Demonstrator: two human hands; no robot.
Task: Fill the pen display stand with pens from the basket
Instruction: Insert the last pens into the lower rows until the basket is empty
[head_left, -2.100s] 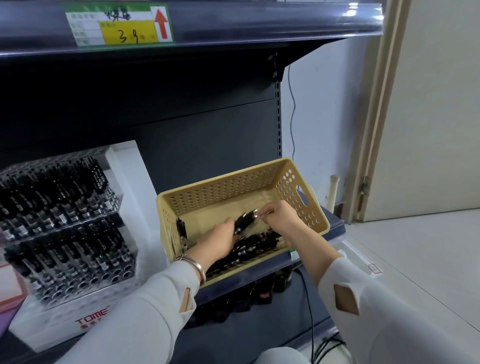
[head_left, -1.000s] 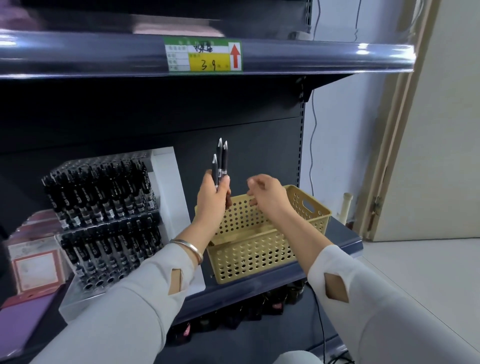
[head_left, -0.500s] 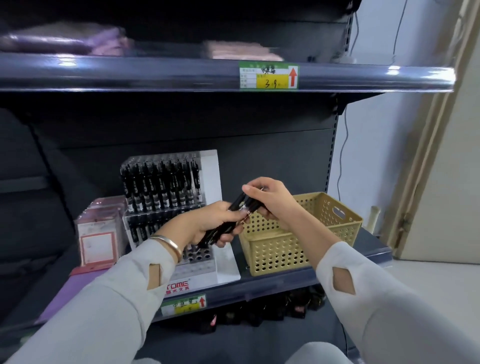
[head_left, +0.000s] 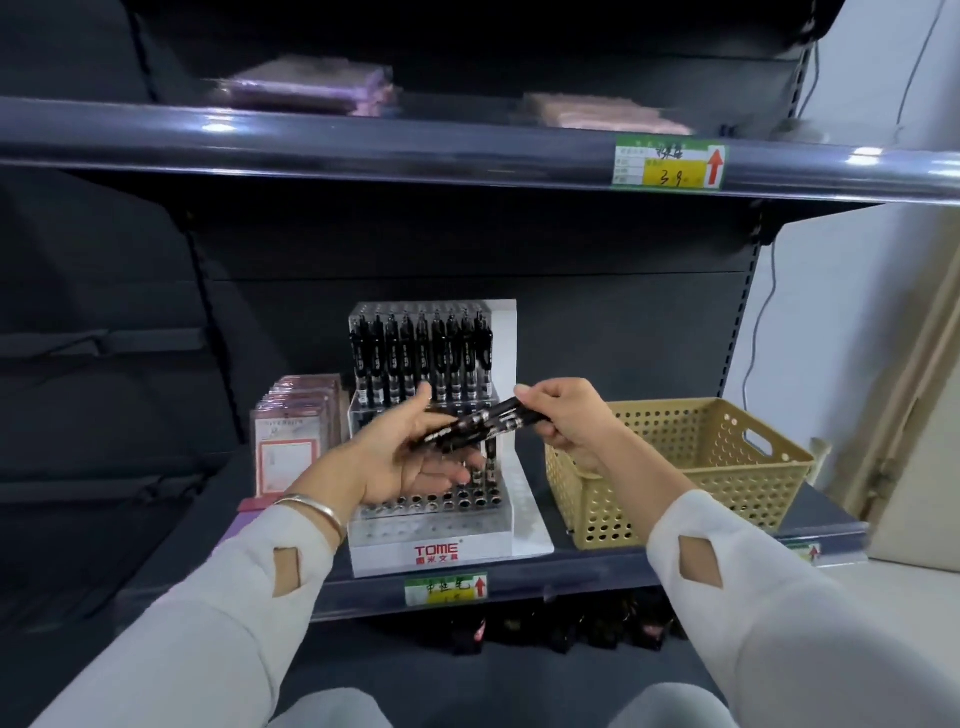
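Pens, one black bundle: resting across my slack-fingered left hand, right hand pinching their right ends, seemingly to single one out; held just before display stand, basket right.

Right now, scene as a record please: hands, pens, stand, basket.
left hand: palm up, fingers relaxed, pen bundle lying across it
right hand: pinches the bundle's right end
pen display stand: upper tier full of pens; front rows of the lower tier show empty holes
basket: same shelf, right of the stand; contents hidden from this angle
card packs: left of the stand
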